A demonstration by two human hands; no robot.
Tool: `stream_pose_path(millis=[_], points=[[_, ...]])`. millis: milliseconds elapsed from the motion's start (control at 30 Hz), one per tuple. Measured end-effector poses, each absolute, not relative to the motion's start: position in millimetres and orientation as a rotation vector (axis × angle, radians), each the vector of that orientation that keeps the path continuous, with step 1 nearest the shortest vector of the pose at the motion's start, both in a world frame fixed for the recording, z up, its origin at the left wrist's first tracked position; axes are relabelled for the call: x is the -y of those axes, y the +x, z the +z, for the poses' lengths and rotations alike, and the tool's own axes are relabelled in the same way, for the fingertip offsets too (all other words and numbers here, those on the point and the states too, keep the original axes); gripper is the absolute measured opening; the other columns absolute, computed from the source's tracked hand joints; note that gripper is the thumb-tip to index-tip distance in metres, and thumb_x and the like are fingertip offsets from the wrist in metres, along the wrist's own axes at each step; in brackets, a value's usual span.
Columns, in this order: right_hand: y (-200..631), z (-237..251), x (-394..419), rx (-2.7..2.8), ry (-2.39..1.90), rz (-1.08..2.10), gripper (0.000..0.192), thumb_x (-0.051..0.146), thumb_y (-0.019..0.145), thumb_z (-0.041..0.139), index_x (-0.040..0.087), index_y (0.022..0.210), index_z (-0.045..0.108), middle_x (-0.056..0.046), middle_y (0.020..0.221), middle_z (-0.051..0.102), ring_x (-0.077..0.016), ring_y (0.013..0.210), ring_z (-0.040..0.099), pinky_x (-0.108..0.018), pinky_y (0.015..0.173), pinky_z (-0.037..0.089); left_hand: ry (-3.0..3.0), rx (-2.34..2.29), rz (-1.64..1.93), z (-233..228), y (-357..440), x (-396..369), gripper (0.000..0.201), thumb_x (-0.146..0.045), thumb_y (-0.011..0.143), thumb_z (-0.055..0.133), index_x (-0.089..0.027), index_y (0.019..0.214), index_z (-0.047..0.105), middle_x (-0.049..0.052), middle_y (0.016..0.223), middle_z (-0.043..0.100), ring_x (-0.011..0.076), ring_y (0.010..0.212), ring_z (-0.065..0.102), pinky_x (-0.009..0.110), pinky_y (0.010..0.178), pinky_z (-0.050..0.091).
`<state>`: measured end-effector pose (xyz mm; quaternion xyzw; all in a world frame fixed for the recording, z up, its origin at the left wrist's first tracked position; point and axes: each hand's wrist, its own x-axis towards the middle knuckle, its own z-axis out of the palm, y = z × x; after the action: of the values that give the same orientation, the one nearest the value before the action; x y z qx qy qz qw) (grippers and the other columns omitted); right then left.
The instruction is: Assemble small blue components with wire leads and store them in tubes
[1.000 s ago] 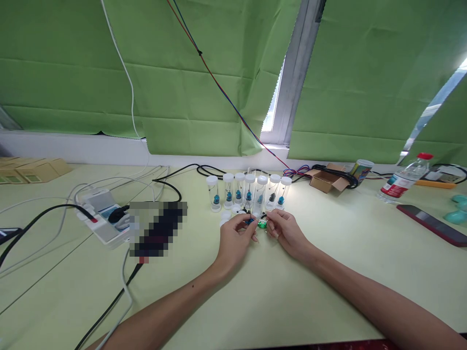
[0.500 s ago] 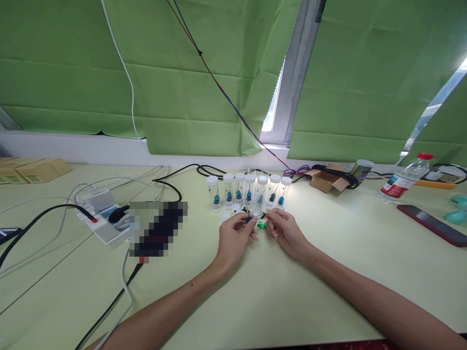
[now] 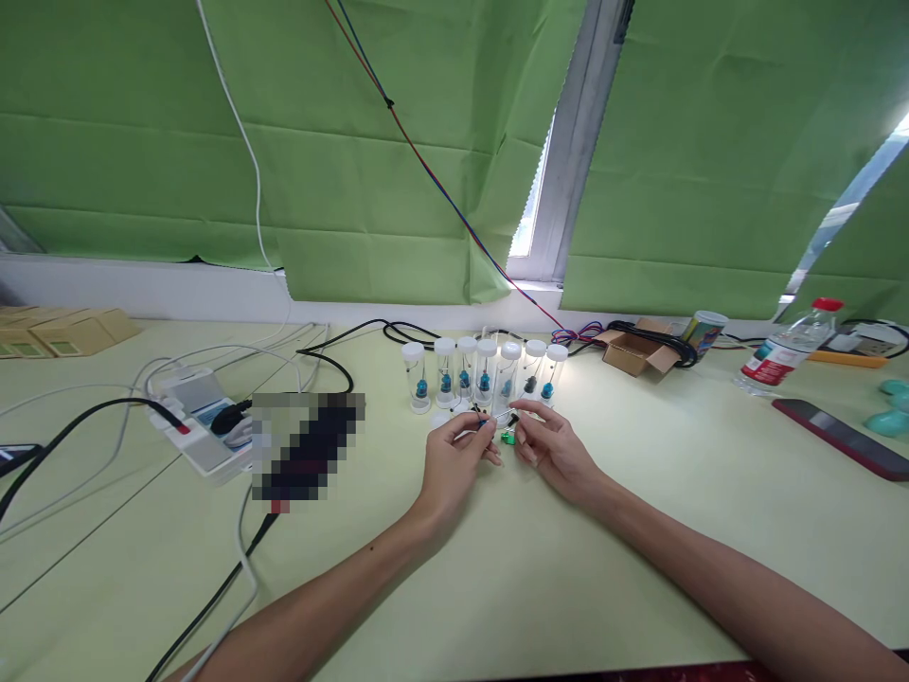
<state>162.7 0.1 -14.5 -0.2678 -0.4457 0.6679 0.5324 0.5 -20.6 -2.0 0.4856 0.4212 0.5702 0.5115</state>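
Note:
My left hand (image 3: 458, 464) is pinched on a small blue part with thin dark wires, mostly covered by the fingertips. Close by on the right, my right hand (image 3: 554, 445) has its thumb and fingers around a small black piece (image 3: 512, 420) on a thin wire, its index finger raised over it. A small bright green part (image 3: 507, 438) shows between the hands, low by the right fingertips. Just beyond stand several clear tubes (image 3: 445, 365) with white caps, each holding a small blue or dark part and a thin wire.
On the left, a white power strip (image 3: 203, 417) has cables running across the table (image 3: 454, 606). Behind the tubes lies a black cable (image 3: 362, 327). To the right are an open cardboard box (image 3: 635, 355), a can (image 3: 703, 333), a water bottle (image 3: 788, 350) and a phone (image 3: 845, 438).
My right index finger has lifted and stretched leftward over the black piece. My left hand has shifted very slightly left. The tubes stand as before.

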Motion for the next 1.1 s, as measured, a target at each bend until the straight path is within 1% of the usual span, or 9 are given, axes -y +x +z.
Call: stream_pose_path(millis=[267, 433, 600, 733, 1100], points=[[162.3, -14.1, -0.8, 1.061, -0.648, 1.586, 0.028, 0.035, 0.078, 0.075, 0.02, 0.1, 0.069, 0.004, 0.058, 0.056, -0.0062, 0.044, 0.043, -0.024, 0.05, 0.034, 1.194, -1.019, 1.358, -4.2, 0.5, 20.7, 0.025, -0.038, 0.076, 0.071, -0.015, 0.084, 0.067, 0.001, 0.069, 0.064, 0.0126, 0.054, 0.06, 0.028, 0.06, 0.053], [162.0, -14.0, -0.9, 1.044, -0.663, 1.572, 0.026, 0.037, 0.076, 0.076, 0.019, 0.093, 0.069, 0.004, 0.056, 0.056, -0.0062, 0.044, 0.043, -0.024, 0.049, 0.034, 1.223, -1.023, 1.363, -6.3, 1.4, 19.7, 0.024, -0.038, 0.076, 0.07, -0.015, 0.085, 0.067, 0.001, 0.07, 0.063, 0.013, 0.054, 0.06, 0.029, 0.059, 0.053], [162.2, -14.0, -2.1, 1.043, -0.705, 1.548, 0.027, 0.04, 0.075, 0.077, 0.018, 0.088, 0.067, 0.004, 0.056, 0.055, -0.0065, 0.044, 0.043, -0.024, 0.049, 0.034, 1.265, -1.074, 1.335, -2.6, 2.2, 22.2, 0.024, -0.038, 0.076, 0.07, -0.015, 0.084, 0.067, 0.0, 0.065, 0.062, 0.0136, 0.053, 0.06, 0.029, 0.06, 0.052], [162.2, -15.0, -2.9, 1.04, -0.709, 1.541, 0.026, 0.04, 0.075, 0.077, 0.018, 0.084, 0.066, 0.004, 0.055, 0.055, -0.0065, 0.043, 0.043, -0.024, 0.048, 0.033, 1.301, -1.089, 1.33, -2.5, 1.6, 22.3, 0.024, -0.038, 0.076, 0.069, -0.015, 0.085, 0.067, 0.001, 0.067, 0.063, 0.0137, 0.053, 0.06, 0.029, 0.061, 0.052], [161.3, -11.6, -1.6, 1.008, -0.725, 1.543, 0.031, 0.041, 0.072, 0.079, 0.017, 0.071, 0.061, 0.005, 0.052, 0.054, -0.0065, 0.042, 0.043, -0.023, 0.047, 0.033, 1.361, -1.101, 1.307, -1.8, 3.3, 24.8, 0.025, -0.039, 0.076, 0.068, -0.015, 0.083, 0.066, 0.0, 0.062, 0.061, 0.0138, 0.05, 0.059, 0.028, 0.058, 0.05]])
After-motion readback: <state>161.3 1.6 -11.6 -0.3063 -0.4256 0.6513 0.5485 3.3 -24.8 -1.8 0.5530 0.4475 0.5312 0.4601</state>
